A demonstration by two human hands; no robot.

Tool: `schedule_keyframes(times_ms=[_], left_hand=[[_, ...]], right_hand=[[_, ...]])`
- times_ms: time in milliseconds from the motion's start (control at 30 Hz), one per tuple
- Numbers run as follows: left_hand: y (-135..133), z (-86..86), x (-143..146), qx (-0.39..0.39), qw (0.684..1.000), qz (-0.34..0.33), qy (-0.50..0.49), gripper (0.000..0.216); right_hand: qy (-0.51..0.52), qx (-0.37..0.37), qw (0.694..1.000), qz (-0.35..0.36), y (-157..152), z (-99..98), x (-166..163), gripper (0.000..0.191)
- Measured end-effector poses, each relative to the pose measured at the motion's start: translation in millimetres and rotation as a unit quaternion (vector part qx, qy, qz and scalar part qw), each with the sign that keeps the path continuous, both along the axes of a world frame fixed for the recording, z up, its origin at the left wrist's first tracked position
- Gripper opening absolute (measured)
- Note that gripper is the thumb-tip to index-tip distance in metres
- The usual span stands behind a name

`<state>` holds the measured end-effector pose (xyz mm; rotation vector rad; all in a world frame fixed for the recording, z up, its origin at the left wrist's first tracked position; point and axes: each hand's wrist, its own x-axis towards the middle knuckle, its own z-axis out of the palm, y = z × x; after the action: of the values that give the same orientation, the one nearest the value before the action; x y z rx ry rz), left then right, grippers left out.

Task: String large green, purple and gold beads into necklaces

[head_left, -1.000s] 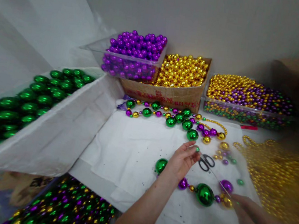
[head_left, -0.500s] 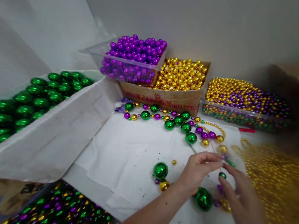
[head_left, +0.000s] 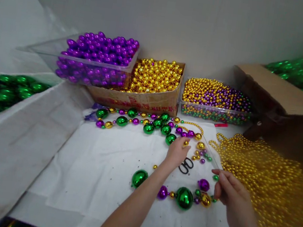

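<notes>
My right hand (head_left: 229,188) pinches a thin string (head_left: 211,150) pulled taut toward the strung beads at the back. Beside its fingertips is a small green bead (head_left: 215,177). My left hand (head_left: 177,153) reaches across the white cloth (head_left: 99,162), thumb and fingers closed around a gold bead (head_left: 186,143). Black-handled scissors (head_left: 186,166) lie just right of the left wrist, their blades hidden. In front of my hands curves a row of beads with a large green ball (head_left: 184,198), a purple ball (head_left: 162,192) and a gold ball (head_left: 205,199).
Along the back stand a clear bin of purple balls (head_left: 96,66), a carton of gold balls (head_left: 153,100) and a tub of small mixed beads (head_left: 216,109). White-walled box (head_left: 38,131) stands left, cardboard box (head_left: 290,91) right. Gold bead strands (head_left: 267,175) spread at right.
My hands have separated: the left moved from the string to the gold bead near the back, while the right keeps the string. The view has turned right, and the scissors' handles now show.
</notes>
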<state>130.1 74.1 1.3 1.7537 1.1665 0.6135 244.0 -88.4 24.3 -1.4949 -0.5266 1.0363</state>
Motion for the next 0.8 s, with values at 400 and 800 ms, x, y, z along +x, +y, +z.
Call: schedule_keyframes(times_ms=[400, 800], left_hand=[[7.6, -6.7, -1.0, -0.038, 0.998, 0.006, -0.042, 0.022], [-32.6, 13.5, -65.8, -0.353, 0.800, 0.044, -0.483, 0.025]], right_hand=[[-0.018, 0.012, 0.998, 0.051, -15.1, 6.3, 4.8, 0.044], [-0.092, -0.024, 0.992, 0.078, -17.2, 37.8, -17.5, 0.047]])
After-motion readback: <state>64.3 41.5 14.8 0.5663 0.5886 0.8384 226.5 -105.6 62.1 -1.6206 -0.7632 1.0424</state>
